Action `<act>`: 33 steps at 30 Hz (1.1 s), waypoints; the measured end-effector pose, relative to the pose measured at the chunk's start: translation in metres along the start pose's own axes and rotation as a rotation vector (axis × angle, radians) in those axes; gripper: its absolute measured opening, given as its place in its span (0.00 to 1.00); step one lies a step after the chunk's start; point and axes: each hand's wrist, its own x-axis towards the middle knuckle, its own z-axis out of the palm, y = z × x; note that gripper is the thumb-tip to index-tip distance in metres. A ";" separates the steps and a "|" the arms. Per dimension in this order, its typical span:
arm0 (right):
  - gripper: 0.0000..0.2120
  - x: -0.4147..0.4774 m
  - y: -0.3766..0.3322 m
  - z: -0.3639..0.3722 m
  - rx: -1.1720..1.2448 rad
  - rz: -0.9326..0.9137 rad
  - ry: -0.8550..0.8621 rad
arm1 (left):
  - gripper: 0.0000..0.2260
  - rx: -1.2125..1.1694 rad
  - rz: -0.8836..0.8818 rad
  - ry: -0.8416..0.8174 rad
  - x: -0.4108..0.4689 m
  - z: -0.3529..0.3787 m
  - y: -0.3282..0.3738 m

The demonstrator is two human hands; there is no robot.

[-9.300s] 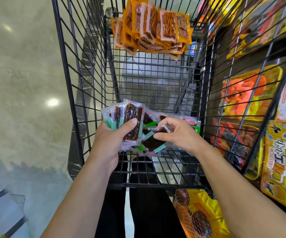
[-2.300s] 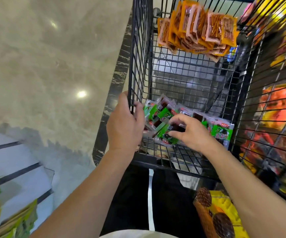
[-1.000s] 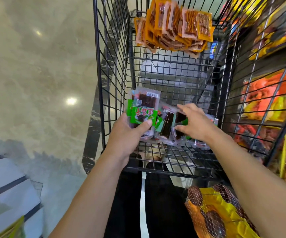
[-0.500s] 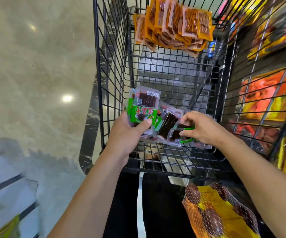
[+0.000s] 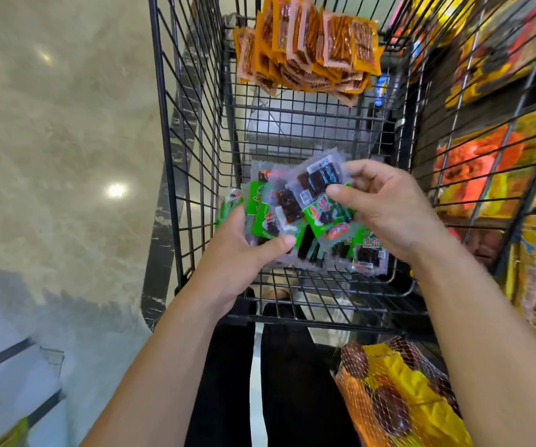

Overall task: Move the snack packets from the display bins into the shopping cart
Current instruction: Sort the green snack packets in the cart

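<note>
- The shopping cart (image 5: 170, 156) stands directly ahead, and both grips work inside its near end, above the wire floor
- The left grip (image 5: 241, 256) holds a fanned stack of green packets (image 5: 260, 217), with the thumb across the stack's lower edge and the fingers hidden behind it; the stack is lifted off the cart floor at the near left corner
- The right grip (image 5: 389, 208) pinches a single packet (image 5: 316, 185) between thumb and fingers; the packet has a clear top and a green printed band, and it overlaps the right edge of the stack
- The pinched packet's long axis runs roughly from the cart's far end toward its near end and is skewed against the stack's packets
- Loose packets (image 5: 368, 256) of the same kind lie flat on the cart floor at the near right, just under the right grip
- A pile of orange packets (image 5: 308, 50) rests at the cart's far end, well apart from both grips
- Larger yellow and orange display packs (image 5: 486, 162) show beyond the cart's right wall; a mesh bag (image 5: 395, 401) of dark round items sits below the cart's near rail
- Judgement: the step in hand is collecting packets inside the cart. The pinched packet lies to the left of the right grip and touches the stack, so the coming move probably needs a short leftward pass with the long axis turned into line with the stack
- Judgement: the right grip is nearer to the loose packets; the film looks slick, so the fanned stack may slip
</note>
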 end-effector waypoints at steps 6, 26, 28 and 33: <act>0.09 -0.011 0.024 0.030 -0.141 -0.044 0.121 | 0.27 -0.156 0.016 -0.075 -0.001 -0.002 0.001; 0.35 0.028 0.089 -0.045 -1.298 0.352 -0.015 | 0.19 -0.279 -0.012 0.130 0.006 -0.001 0.002; 0.31 0.026 0.091 -0.045 -1.285 0.322 0.050 | 0.20 -0.280 -0.016 0.136 0.006 -0.001 0.002; 0.20 0.026 0.083 -0.053 -1.305 0.351 0.027 | 0.19 -0.280 -0.018 0.136 0.008 -0.003 0.001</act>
